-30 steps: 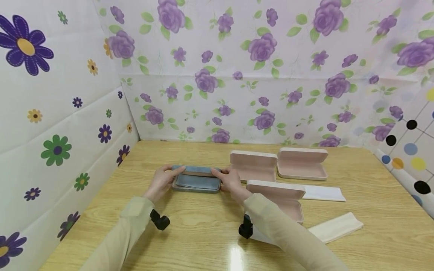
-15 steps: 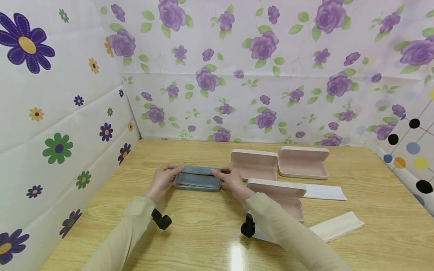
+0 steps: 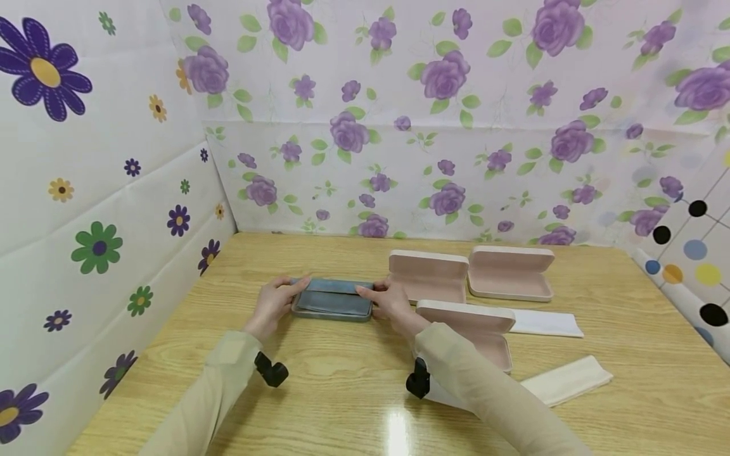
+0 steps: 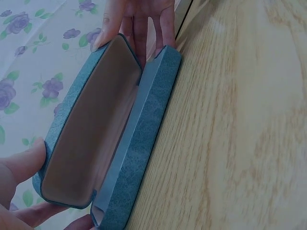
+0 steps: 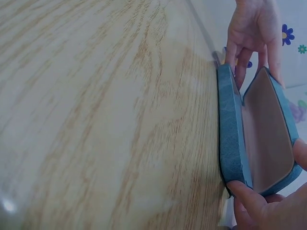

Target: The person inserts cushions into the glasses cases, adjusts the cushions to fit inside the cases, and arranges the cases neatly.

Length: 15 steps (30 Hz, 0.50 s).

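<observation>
A blue glasses case (image 3: pixel 331 287) lies on the table in the head view, its lid tilted partly down over the base. Folded blue-grey cloth (image 3: pixel 333 304) shows inside the base. My left hand (image 3: pixel 272 305) holds the case's left end, thumb on the lid and fingers curled round the side. At the opposite end my right hand (image 3: pixel 393 305) grips it the same way. Seen from the left wrist, the lid's brownish lining (image 4: pixel 88 129) faces out through the gap. The right wrist view shows my right thumb (image 5: pixel 301 152) against the lid's edge.
Right of the hands stand three opened pink glasses cases, two at the back (image 3: pixel 428 282) (image 3: pixel 509 278) and one nearer (image 3: pixel 467 326). White folded cloth (image 3: pixel 546 323) and cream folded cloth (image 3: pixel 567 381) lie beside them. Another white cloth (image 3: pixel 447 394) is partly under my right sleeve.
The lid of the blue case has tipped further down toward the base, so less of its lining shows in the head view. Both hands keep their hold at the ends.
</observation>
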Tool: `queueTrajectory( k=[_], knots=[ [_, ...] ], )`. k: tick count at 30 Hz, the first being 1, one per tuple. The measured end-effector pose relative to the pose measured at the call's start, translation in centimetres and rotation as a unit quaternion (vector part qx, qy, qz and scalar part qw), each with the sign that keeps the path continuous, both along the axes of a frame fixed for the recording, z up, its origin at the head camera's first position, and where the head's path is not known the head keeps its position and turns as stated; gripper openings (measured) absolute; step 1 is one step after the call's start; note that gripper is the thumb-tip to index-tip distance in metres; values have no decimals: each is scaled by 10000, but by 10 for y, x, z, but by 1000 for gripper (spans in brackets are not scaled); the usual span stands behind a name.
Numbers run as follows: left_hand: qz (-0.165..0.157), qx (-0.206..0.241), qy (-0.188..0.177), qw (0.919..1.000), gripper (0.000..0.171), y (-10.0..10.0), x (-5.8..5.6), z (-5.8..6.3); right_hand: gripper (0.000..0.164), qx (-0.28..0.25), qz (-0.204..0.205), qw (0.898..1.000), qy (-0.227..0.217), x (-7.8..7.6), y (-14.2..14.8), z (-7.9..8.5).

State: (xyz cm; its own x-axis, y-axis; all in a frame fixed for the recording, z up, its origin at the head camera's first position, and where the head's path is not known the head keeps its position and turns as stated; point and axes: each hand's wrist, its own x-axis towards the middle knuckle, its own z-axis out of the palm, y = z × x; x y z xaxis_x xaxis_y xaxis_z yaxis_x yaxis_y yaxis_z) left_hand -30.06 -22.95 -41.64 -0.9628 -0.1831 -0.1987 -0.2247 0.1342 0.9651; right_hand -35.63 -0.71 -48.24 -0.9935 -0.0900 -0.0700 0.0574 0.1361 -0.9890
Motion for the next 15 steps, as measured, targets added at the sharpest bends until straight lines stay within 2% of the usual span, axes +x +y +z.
queueTrajectory(
  k=[4, 7, 15],
  knots=[
    [-20, 17, -12, 10000, 73, 1, 4, 4, 48, 23, -24, 10000, -16, 0, -1, 2],
    [57, 113, 129, 9998, 72, 3, 6, 6, 53, -84, -24, 10000, 11, -1, -1, 2],
    [66, 236, 112, 9996, 69, 1, 6, 2, 57, -264, 2, 9997, 6, 1, -1, -1]
  ],
)
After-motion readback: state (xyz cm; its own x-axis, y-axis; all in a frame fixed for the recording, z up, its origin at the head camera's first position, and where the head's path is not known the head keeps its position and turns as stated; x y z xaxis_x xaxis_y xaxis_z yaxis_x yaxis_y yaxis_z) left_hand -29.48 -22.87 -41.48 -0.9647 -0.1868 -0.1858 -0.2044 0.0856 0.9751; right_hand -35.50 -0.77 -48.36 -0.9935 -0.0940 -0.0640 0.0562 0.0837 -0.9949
